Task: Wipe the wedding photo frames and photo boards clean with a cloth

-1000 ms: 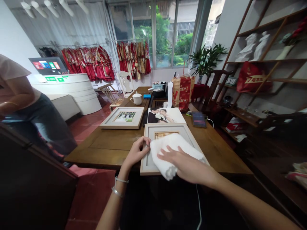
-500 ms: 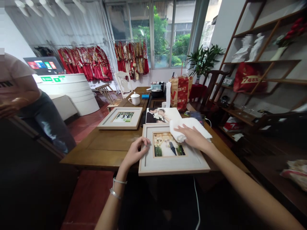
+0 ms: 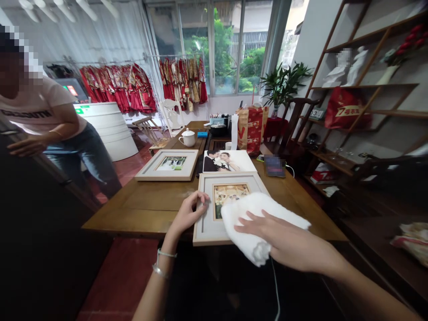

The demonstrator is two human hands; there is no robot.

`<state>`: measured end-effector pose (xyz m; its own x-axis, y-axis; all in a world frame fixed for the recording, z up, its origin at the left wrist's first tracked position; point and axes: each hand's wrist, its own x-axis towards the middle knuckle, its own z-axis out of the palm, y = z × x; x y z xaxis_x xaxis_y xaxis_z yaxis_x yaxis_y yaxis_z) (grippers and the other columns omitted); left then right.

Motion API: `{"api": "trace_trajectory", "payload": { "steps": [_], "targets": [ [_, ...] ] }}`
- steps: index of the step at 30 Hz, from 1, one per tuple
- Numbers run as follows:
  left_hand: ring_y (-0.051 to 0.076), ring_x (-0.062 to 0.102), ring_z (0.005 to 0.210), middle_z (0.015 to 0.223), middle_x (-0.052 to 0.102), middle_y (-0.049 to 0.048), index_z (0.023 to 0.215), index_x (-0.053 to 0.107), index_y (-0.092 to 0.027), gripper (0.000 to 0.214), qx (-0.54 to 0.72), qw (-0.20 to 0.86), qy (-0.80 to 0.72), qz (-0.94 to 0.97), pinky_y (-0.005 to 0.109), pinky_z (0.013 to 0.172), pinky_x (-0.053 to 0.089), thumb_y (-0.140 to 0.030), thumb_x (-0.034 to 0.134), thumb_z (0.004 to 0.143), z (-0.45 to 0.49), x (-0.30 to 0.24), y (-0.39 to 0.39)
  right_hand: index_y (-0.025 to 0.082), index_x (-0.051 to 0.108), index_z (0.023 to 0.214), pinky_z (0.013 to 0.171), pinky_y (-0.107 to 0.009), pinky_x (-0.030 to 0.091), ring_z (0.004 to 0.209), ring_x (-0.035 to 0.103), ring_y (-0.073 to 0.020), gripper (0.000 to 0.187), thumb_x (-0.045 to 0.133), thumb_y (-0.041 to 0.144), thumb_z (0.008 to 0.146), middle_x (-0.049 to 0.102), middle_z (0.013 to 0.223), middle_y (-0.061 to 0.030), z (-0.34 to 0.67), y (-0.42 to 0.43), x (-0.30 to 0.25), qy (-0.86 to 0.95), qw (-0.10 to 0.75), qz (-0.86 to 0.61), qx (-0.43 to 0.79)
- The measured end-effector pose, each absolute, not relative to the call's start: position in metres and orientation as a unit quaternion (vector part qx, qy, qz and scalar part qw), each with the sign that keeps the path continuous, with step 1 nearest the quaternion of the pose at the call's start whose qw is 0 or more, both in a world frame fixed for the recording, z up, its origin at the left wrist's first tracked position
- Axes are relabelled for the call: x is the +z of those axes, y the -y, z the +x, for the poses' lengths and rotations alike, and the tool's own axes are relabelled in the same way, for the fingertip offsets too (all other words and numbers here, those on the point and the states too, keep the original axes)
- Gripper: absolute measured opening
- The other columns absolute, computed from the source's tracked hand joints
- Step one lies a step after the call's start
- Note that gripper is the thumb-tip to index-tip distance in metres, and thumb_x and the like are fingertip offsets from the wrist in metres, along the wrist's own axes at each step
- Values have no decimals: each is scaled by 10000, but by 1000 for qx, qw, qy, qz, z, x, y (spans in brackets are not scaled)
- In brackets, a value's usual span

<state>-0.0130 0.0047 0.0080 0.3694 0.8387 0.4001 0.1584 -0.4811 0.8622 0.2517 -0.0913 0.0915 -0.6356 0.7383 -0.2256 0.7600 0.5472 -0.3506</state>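
Observation:
A pale framed wedding photo (image 3: pixel 214 187) lies flat at the near edge of the wooden table (image 3: pixel 150 200). My left hand (image 3: pixel 189 213) rests on the frame's left border, fingers curled and pressing it down. My right hand (image 3: pixel 284 240) lies flat with spread fingers on a folded white cloth (image 3: pixel 257 218), which covers the frame's near right part and hangs over the table edge.
A second framed photo (image 3: pixel 169 164) and an unframed print (image 3: pixel 227 161) lie further back. Behind them are a white teapot (image 3: pixel 188 137), a red gift bag (image 3: pixel 254 127) and a phone (image 3: pixel 274 166). A person (image 3: pixel 50 129) stands at the left. Shelves (image 3: pixel 361 89) line the right wall.
My right hand has drawn the cloth from the frame's far right corner back to its near right corner. The person at the left has stepped further into view. My left hand stayed put.

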Motion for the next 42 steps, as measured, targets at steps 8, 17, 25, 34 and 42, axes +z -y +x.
{"api": "trace_trajectory", "payload": {
  "steps": [8, 17, 25, 34, 42],
  "targets": [
    [188, 542, 1000, 955, 557, 64, 788, 443, -188, 122, 448, 390, -336, 731, 318, 896, 400, -167, 557, 828, -13, 7, -5, 176, 447, 1374, 1119, -523, 209, 1378, 265, -261, 745, 385, -26, 659, 411, 1448, -62, 277, 62, 69, -808, 2, 586, -60],
    [184, 544, 986, 940, 555, 57, 779, 446, -189, 122, 448, 387, -336, 733, 316, 888, 398, -175, 559, 825, -12, 8, -6, 93, 366, 1414, 1084, -611, 185, 1372, 221, -378, 749, 421, -25, 676, 367, 1467, -149, 242, 13, 56, -813, -15, 581, 5],
    [190, 548, 980, 944, 565, 64, 777, 460, -187, 123, 445, 378, -343, 736, 322, 887, 407, -192, 575, 823, -12, 10, -5, 197, 300, 1452, 1128, -480, 216, 1394, 204, -280, 884, 416, -19, 602, 338, 1495, -79, 221, 92, 78, -902, -11, 403, -154],
    [193, 547, 997, 948, 561, 62, 787, 456, -186, 123, 444, 381, -342, 735, 334, 901, 403, -203, 571, 828, -13, 9, -5, 186, 450, 1374, 1099, -483, 295, 1350, 324, -261, 761, 359, -47, 655, 447, 1423, -73, 277, 92, 80, -820, 28, 565, -81],
    [195, 550, 989, 939, 571, 64, 780, 464, -186, 120, 447, 382, -346, 731, 330, 895, 401, -192, 578, 816, -11, 12, -4, 89, 400, 1395, 1071, -555, 293, 1332, 324, -367, 772, 415, -44, 635, 427, 1416, -197, 240, 86, 67, -838, 19, 543, -47]
  ]
}}
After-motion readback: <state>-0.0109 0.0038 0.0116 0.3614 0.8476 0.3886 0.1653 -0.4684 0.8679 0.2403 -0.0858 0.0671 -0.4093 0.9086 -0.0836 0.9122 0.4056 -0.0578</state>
